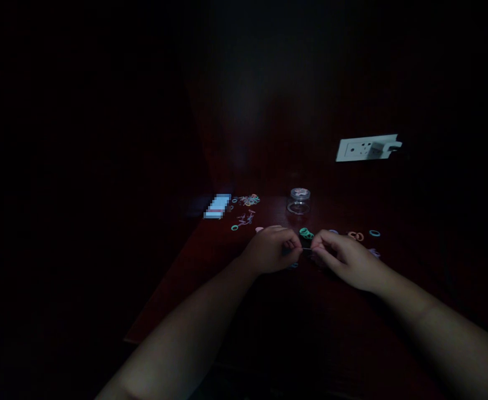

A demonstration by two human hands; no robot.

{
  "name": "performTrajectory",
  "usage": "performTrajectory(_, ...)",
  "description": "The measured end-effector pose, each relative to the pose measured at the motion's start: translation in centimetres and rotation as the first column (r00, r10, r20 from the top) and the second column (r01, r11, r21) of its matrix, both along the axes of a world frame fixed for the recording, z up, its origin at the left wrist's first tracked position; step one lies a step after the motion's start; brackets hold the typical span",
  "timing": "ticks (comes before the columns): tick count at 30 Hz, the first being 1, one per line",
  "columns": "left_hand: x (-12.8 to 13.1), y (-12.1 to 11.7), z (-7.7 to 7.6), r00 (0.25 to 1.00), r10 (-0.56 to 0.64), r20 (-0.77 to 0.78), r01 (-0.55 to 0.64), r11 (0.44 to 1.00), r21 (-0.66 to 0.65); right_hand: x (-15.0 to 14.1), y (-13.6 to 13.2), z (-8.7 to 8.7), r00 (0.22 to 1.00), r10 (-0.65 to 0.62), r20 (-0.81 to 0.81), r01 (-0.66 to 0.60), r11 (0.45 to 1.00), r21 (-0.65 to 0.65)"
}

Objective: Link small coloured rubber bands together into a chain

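Between the fingertips of my two hands runs a thin pale elastic band [306, 249], pulled straight. My left hand [276, 248] pinches its left end, and my right hand [344, 256] pinches the right end. Just beyond the gap lie several green hair ties [306, 233] in a small cluster. Orange hair ties [355, 236] rest behind my right hand, with a single teal one [374, 233] farther right. Some purple ties [374, 253] show beside my right wrist. A pink tie [259, 229] is partly covered by my left hand.
A clear lidded jar [298, 202] stands toward the back of the dark red table [177, 283]. Left of it lies a pile of mixed hair ties [250, 200], near a lit phone [218, 206]. A wall socket [364, 148] holds a plug. The room is very dim.
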State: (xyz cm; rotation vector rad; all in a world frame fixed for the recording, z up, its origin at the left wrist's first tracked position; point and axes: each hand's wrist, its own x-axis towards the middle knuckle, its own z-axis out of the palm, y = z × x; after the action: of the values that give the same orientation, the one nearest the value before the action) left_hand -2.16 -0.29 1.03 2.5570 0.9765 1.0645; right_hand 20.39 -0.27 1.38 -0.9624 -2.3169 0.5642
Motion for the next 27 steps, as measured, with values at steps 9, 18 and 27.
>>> performTrajectory(9, 0.1, -0.2, 0.3, 0.998, -0.029, -0.052, 0.030, 1.000, 0.007, 0.0, 0.0, 0.3, 0.999, -0.017, -0.036, 0.016, 0.999, -0.043)
performTrajectory(18, -0.2, 0.0, 0.3, 0.997, -0.064, -0.051, 0.066, 0.997, 0.033, 0.5, 0.2, 0.4, 0.998, -0.052, -0.029, 0.051, 0.999, -0.005)
performTrajectory(27, -1.7, 0.7, -0.1, 1.000, 0.014, -0.002, -0.014, 0.999, 0.050, 1.2, 1.1, 0.1, 0.988, -0.154, 0.006, 0.153, 0.986, 0.066)
